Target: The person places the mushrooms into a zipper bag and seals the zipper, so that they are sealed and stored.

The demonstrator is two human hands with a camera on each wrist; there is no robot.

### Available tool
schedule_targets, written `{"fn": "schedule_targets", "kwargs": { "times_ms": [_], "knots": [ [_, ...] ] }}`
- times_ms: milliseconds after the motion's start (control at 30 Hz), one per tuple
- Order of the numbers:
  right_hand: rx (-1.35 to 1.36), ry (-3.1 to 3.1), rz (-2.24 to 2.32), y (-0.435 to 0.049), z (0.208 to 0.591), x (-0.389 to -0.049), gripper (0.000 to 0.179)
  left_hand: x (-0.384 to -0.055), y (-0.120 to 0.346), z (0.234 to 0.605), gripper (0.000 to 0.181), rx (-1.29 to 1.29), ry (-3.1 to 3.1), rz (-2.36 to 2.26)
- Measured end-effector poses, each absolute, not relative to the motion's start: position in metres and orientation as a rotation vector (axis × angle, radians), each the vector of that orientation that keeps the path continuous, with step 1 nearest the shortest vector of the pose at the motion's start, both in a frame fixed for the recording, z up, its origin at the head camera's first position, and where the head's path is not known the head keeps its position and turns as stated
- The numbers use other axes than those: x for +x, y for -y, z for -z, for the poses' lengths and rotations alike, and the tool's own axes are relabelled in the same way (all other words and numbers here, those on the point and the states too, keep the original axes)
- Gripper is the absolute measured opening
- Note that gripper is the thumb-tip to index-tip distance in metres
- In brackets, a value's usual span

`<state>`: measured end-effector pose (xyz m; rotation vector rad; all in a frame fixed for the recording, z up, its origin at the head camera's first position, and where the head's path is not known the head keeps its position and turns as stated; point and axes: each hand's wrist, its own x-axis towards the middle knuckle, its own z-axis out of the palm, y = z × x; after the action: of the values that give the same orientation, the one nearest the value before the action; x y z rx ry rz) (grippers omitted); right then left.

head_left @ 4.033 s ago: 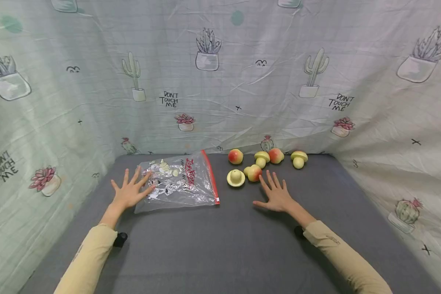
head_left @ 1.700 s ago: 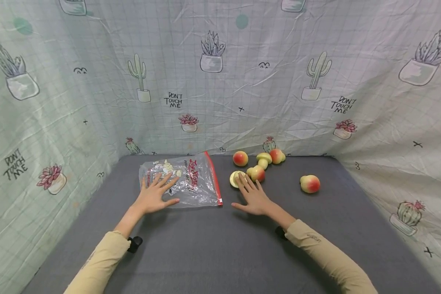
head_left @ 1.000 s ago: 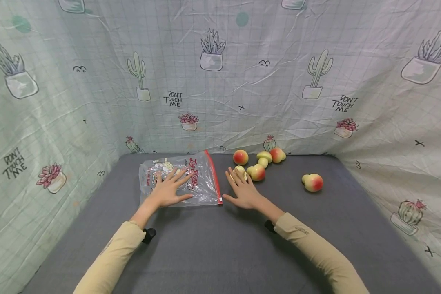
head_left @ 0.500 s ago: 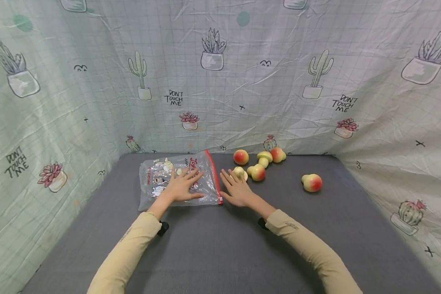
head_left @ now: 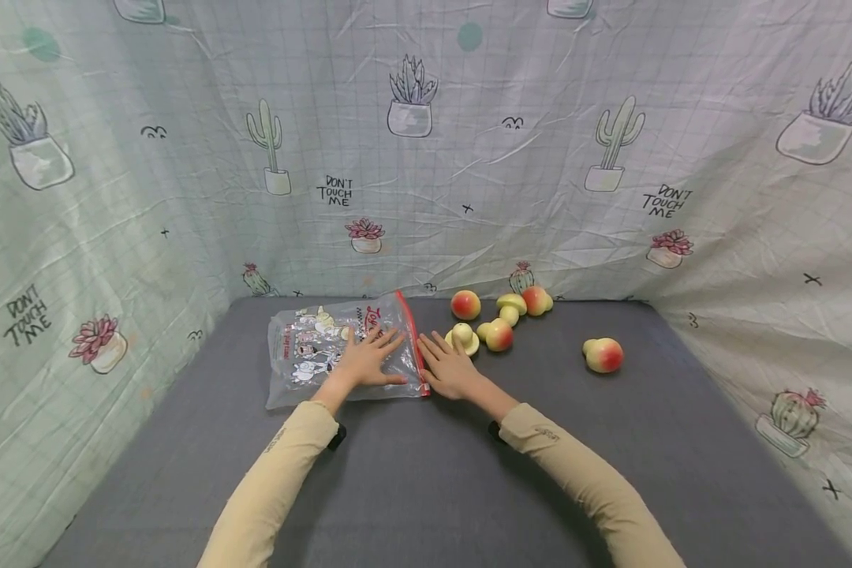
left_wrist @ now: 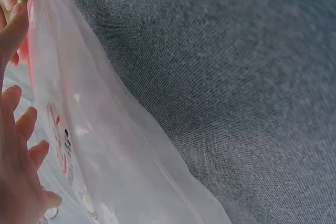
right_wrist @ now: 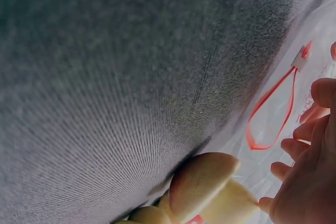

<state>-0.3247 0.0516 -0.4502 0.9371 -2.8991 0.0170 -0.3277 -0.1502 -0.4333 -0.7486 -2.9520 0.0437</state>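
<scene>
The near tabletop (head_left: pixel 412 489) leaves passage; right of the bag (head_left: pixel 315 347), a yellow mushroom (head_left: pixel 462 339) obstructs.

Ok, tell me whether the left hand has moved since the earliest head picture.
Yes, rightward in the head view: the left hand was well left of the middle pink succulent printed on the backdrop; now it is roughly below it.

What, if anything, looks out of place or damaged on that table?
One fruit stands out: it lies alone on the right, apart from the other fruit and mushrooms nearer the bag. No spill or clear damage shows.
</scene>
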Motion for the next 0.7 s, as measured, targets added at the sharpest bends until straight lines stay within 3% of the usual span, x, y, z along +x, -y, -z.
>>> {"fn": "schedule_targets", "kwargs": {
  "times_ms": [700],
  "knots": [
    [0.946,2.910,0.178,-0.0466,0.4541,-0.3331,0.049,-0.3327,0.1400,0.4437,0.088,-0.705,3.055,-0.238]
  ]
}}
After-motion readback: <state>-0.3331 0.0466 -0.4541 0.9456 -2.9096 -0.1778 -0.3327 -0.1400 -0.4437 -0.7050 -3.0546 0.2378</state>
